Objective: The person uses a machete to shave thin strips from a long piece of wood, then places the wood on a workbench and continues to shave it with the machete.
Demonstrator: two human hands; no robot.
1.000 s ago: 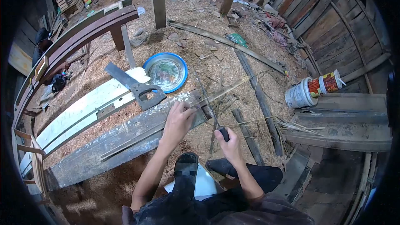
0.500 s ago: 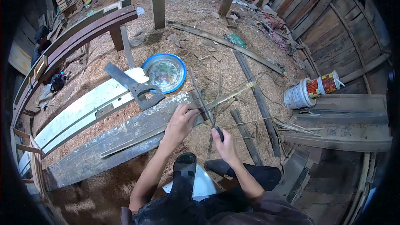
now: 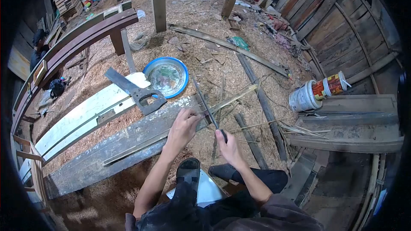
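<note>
My left hand (image 3: 183, 126) is closed around a long, thin wooden strip (image 3: 233, 99), pressing it down on a worn grey plank (image 3: 115, 147). The strip runs from the plank out past its right end, where its tip looks pale and split. In my right hand (image 3: 231, 149) is the dark handle of a knife (image 3: 205, 104). Its long narrow blade points away from me and crosses the strip just right of my left fingers. A handsaw (image 3: 143, 95) with a dark handle lies beyond the plank, across a white curved board (image 3: 81, 117).
A blue-rimmed basin (image 3: 186, 81) stands behind the plank. White and red buckets (image 3: 304, 97) lie on their side at the right. Wooden posts (image 3: 158, 4) rise at the back. Dark poles (image 3: 265, 102) and wood shavings cover the floor. A person (image 3: 37, 49) is at the far left.
The view has shifted slightly. The knife blade has turned a little, showing more of its flat side. Both hands keep nearly the same place and hold.
</note>
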